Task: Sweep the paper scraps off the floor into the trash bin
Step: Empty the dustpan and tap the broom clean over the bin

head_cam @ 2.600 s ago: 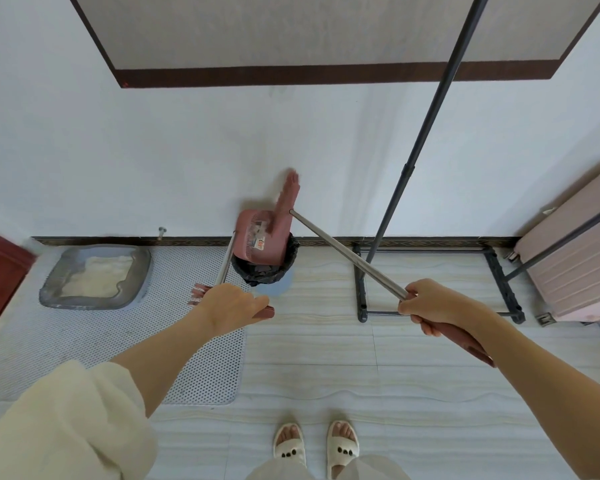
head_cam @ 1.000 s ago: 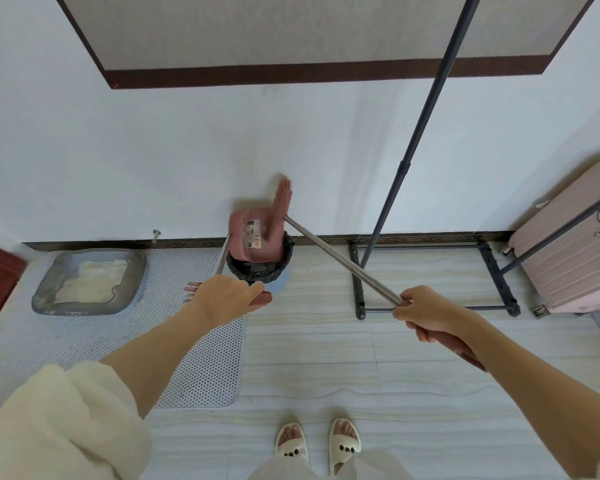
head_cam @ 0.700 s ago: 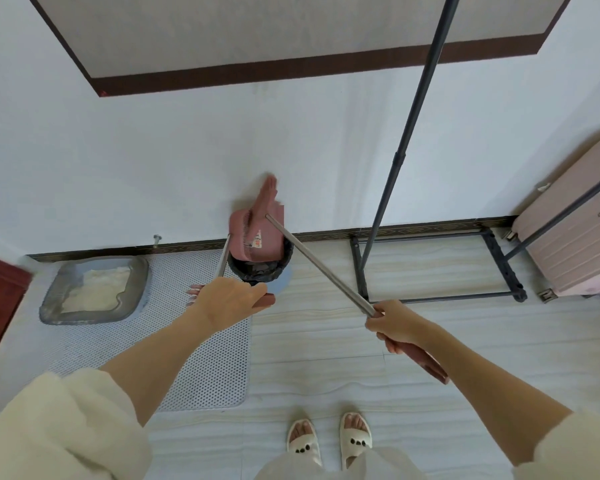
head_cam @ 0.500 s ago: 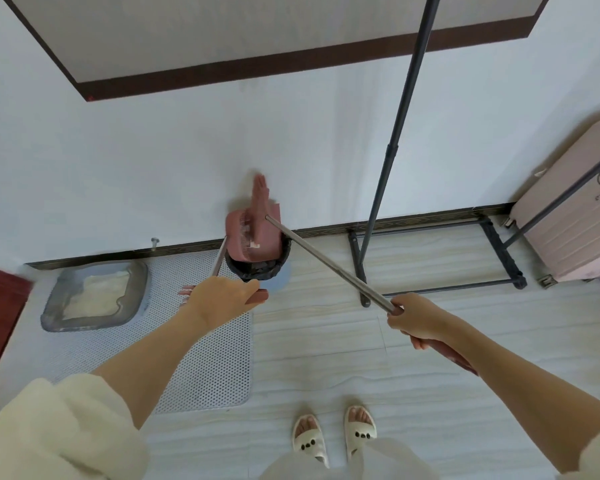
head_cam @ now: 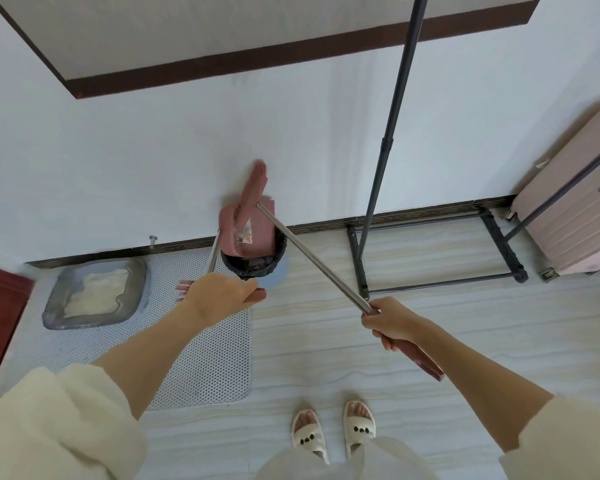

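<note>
The left hand [head_cam: 219, 295] has its fingers curled tight round the pink grip of the dustpan [head_cam: 248, 230] handle, thumb laid along the top of the grip. The pan is tipped up on edge over the trash bin [head_cam: 253, 259], its open face toward the camera, with a few paper scraps [head_cam: 243, 233] clinging inside it just above the bin's black liner. The right hand [head_cam: 392, 322] grips the broom [head_cam: 312, 258] where the metal pole meets its dark pink grip — fingers wrapped fully round, none spread. The pole runs up and left from that hand to the bin, and the pink broom head stands blurred just above the dustpan, against the wall.

The trash bin stands on the floor [head_cam: 413, 341] at the foot of the wall, on a round grey base. Left of the bin lies a perforated white mat [head_cam: 201, 358] that carries a grey tray [head_cam: 94, 294] of pale filling; a dark red door edge shows farther left. Right of the bin, a black clothes rack [head_cam: 388, 133] rises from a floor frame, its upright crossing the view — beyond it a pink suitcase [head_cam: 575, 209] leans at the wall. Below the bin, nearest the camera, two feet in white slippers [head_cam: 333, 433] stand on the pale striped floor.
</note>
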Demonstrator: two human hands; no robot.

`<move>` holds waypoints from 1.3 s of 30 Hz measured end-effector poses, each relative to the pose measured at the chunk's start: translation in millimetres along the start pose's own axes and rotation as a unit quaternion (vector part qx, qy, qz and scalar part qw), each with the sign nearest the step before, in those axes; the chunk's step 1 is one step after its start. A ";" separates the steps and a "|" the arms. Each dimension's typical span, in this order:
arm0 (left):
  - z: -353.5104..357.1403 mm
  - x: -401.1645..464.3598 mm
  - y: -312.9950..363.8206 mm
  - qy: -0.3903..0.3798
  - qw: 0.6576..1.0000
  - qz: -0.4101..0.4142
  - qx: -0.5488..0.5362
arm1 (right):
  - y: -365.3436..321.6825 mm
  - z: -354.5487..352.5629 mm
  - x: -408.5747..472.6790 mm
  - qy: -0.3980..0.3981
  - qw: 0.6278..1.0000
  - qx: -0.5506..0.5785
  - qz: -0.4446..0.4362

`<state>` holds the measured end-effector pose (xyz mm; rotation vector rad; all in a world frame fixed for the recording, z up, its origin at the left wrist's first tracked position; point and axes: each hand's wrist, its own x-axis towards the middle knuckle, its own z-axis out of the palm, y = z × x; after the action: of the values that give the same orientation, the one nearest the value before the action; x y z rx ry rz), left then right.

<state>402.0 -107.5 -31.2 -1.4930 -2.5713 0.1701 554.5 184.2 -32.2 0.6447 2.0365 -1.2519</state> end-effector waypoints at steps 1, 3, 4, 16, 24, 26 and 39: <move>-1.5 1.8 -0.3 0.002 1.000 -0.001 0.002 | 3.1 -2.5 -0.7 0.000 1.000 -0.006 0.008; -3.5 5.9 -1.3 0.001 1.000 0.003 0.010 | 10.9 -11.7 -3.9 0.011 0.999 -0.024 0.018; -3.6 7.4 -1.3 0.000 1.000 0.006 0.013 | 14.4 -17.3 -6.0 0.020 0.999 -0.035 0.021; -6.9 13.0 -2.8 0.007 1.000 0.011 0.024 | 24.8 -44.0 -16.5 0.039 0.999 -0.029 0.019; -22.4 31.5 4.0 0.018 0.999 0.024 0.037 | 10.7 -40.2 -20.4 0.010 1.000 -0.002 -0.006; -27.7 35.9 6.6 0.019 0.999 0.022 0.042 | 5.6 -35.7 -15.7 0.015 1.000 -0.004 -0.003; -50.7 28.3 4.6 -0.021 0.997 -0.022 0.071 | -3.1 -11.4 0.7 0.050 0.996 -0.021 0.067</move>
<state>402.1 -79.8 20.0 -1.3960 -2.5615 0.3739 548.8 193.2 -27.1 0.8239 2.0581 -1.1164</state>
